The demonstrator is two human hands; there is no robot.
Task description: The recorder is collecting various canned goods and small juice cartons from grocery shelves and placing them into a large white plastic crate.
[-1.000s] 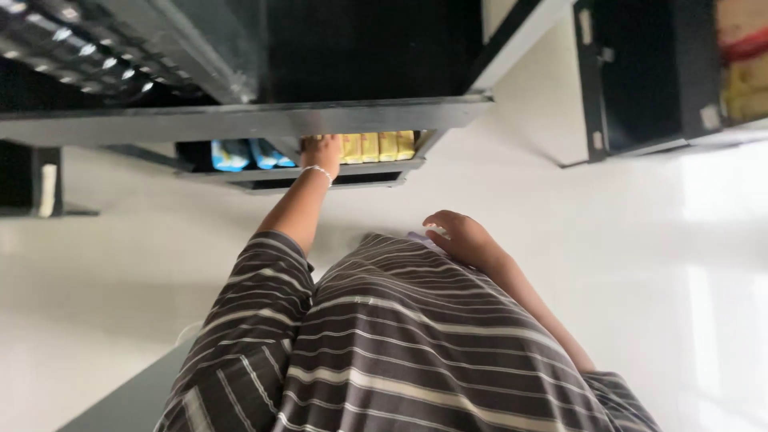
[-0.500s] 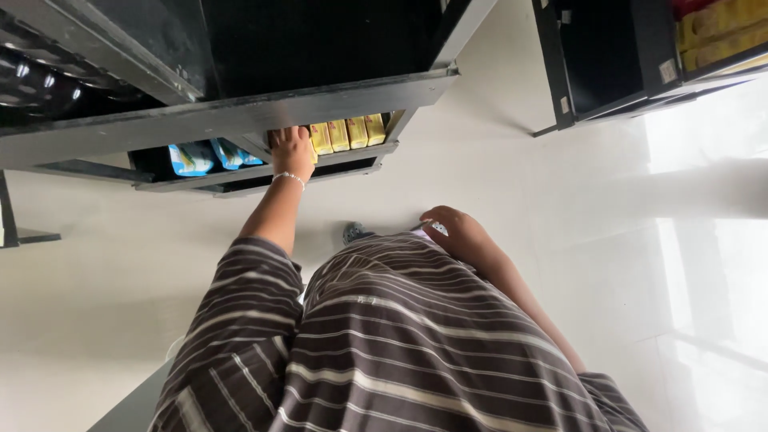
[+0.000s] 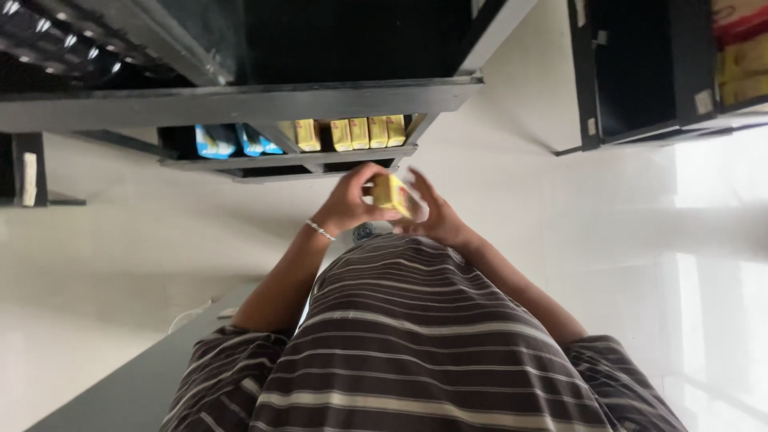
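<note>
Both my hands meet in front of my striped shirt, just below a low dark shelf (image 3: pixel 288 160). My left hand (image 3: pixel 348 204), with a thin bracelet at the wrist, grips a small yellow box (image 3: pixel 392 194) from the left. From the right, my right hand (image 3: pixel 436 214) holds the same box along with something pale and thin, fingers spread along it. On the shelf stands a row of several matching yellow boxes (image 3: pixel 352 133), with blue packs (image 3: pixel 232 141) to their left.
A wide dark shelf board (image 3: pixel 240 104) juts out above the low shelf. Another dark rack (image 3: pixel 640 72) with yellow and red goods stands at the right. A grey ledge (image 3: pixel 136 376) runs along the lower left. The floor is pale and glossy.
My left hand has come back from the shelf row with a yellow box. My right hand rose from my waist to meet it.
</note>
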